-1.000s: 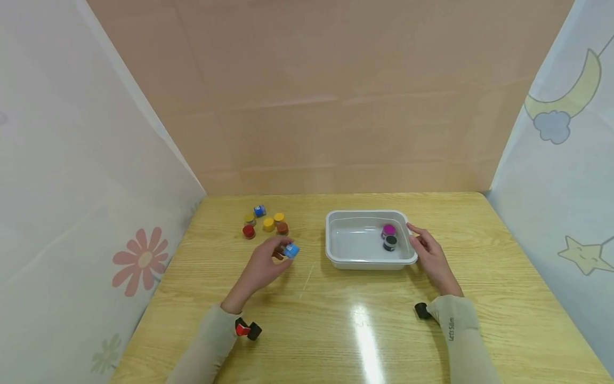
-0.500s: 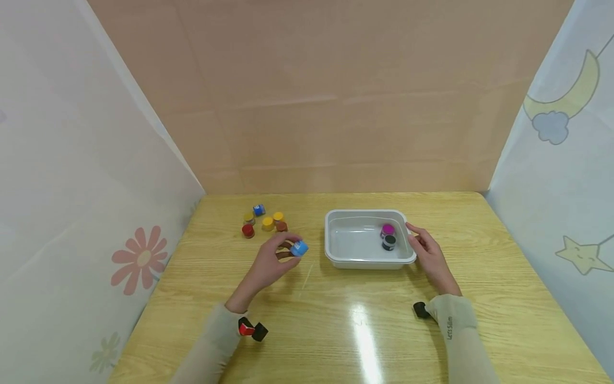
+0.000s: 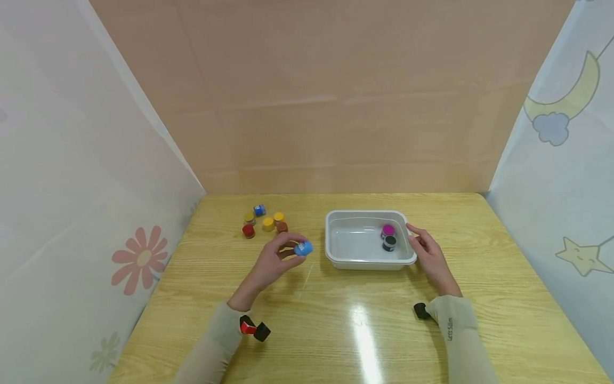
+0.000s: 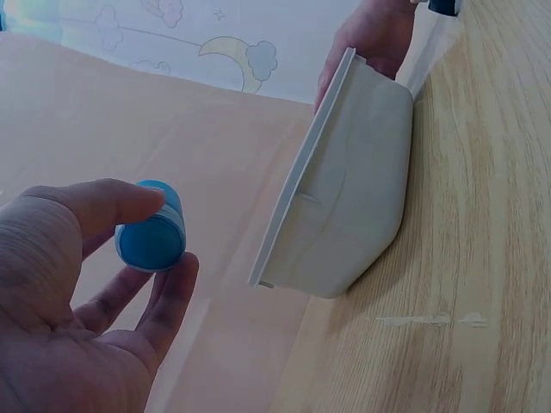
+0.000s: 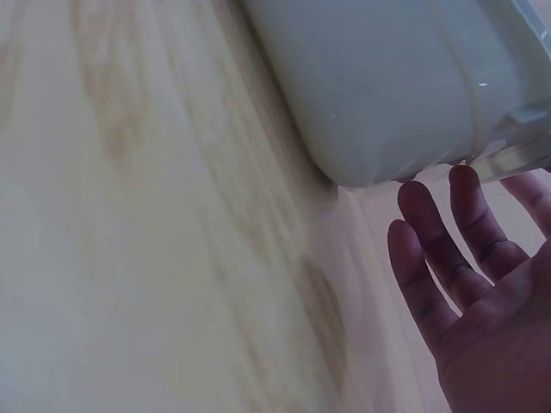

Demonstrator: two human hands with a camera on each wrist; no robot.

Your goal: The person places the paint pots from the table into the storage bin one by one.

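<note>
A small blue paint jar [image 3: 303, 248] is pinched between the thumb and fingers of my left hand [image 3: 273, 262], raised above the table left of the white plastic tray [image 3: 366, 265]. The left wrist view shows the jar [image 4: 153, 237] tilted, its round blue end facing the camera. At the tray's right end, my right hand [image 3: 431, 261] holds the rim, thumb at the edge. In the right wrist view, its fingers [image 5: 430, 228] lie against the tray's outer wall. Inside the tray, towards the right, are a magenta-lidded jar [image 3: 388, 230] and a black-lidded jar [image 3: 389, 244].
Several more jars stand at the back left of the wooden table [image 3: 336, 325]: a dark blue jar [image 3: 259, 210], a red jar [image 3: 248, 230], a yellow jar [image 3: 268, 224] and a brown jar [image 3: 282, 228] among them. Upright panels enclose the table's back and sides.
My left hand has carried the blue jar a short way right, towards the tray, slowing in the last half second. My right hand and the tray have stayed in place.
</note>
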